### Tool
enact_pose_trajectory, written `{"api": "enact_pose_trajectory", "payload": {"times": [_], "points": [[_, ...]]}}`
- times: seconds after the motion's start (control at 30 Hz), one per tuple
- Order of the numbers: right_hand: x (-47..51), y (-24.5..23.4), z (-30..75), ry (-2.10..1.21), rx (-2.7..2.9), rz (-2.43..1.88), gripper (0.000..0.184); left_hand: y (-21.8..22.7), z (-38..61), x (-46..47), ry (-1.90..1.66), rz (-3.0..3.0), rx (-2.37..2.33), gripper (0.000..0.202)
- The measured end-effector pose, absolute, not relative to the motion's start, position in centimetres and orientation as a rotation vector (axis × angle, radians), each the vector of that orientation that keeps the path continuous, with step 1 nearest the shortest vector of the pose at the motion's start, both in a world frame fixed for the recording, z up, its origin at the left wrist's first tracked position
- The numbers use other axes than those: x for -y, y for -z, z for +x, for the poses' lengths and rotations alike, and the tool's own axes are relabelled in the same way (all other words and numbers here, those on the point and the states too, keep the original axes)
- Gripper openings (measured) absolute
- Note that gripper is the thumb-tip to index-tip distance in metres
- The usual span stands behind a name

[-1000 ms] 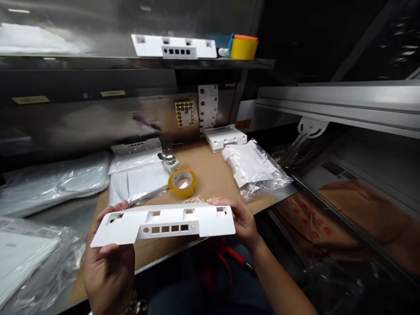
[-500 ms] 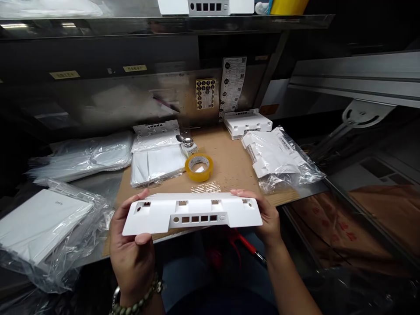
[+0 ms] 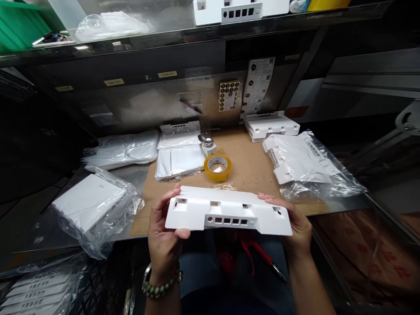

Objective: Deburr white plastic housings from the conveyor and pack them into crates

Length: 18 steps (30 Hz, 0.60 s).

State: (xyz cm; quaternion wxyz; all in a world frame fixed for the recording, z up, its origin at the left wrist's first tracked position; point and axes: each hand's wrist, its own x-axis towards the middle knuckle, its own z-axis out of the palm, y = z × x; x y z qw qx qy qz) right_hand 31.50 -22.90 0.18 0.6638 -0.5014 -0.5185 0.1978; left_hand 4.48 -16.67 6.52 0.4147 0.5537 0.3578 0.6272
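A white plastic router-like housing (image 3: 229,205) is held up over the near edge of the table, its row of square port openings facing me. My left hand (image 3: 166,227) grips its left end, the thumb in front and the fingers behind. At the other end, my right hand (image 3: 295,221) closes round the edge, with fingers on the top. Beyond the housing lies a roll of yellow tape (image 3: 218,168), beside a small white bottle with a metal cap (image 3: 209,146). A red-handled tool (image 3: 259,253) shows below, over my lap.
Bagged white housings lie at the left (image 3: 90,201) and the right (image 3: 302,162). Stacked housings (image 3: 272,127) stand at the back right. Flat plastic bags (image 3: 179,162) rest behind the tape. A metal shelf (image 3: 164,41) crosses above. A crate of housings (image 3: 42,284) sits low left.
The view has swung left, so the bench appears further right. The housing has tilted, its right end now lower than its left. Both hands keep hold of it.
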Motion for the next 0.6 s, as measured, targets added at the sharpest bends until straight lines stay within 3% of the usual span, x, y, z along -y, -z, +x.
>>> {"api": "enact_pose_trajectory", "payload": {"times": [0.17, 0.43, 0.5, 0.6], "points": [[23.5, -1.0, 31.7, -0.154, 1.323, -1.047, 0.029, -6.8, 4.8, 16.8, -1.454, 1.053, -0.938, 0.074], [23.9, -1.1, 32.6, 0.138, 1.513, -1.083, 0.030, -4.9, 2.5, 14.9, -1.128, 0.506, -0.881, 0.053], [23.4, -0.8, 32.6, 0.093, 1.417, -1.110, 0.037, -4.9, 2.5, 15.0, -1.200, 0.447, -0.882, 0.048], [23.0, -0.4, 32.4, -0.260, 1.135, -1.247, 0.050, -5.0, 3.0, 15.4, -1.292, 0.369, -0.855, 0.058]]}}
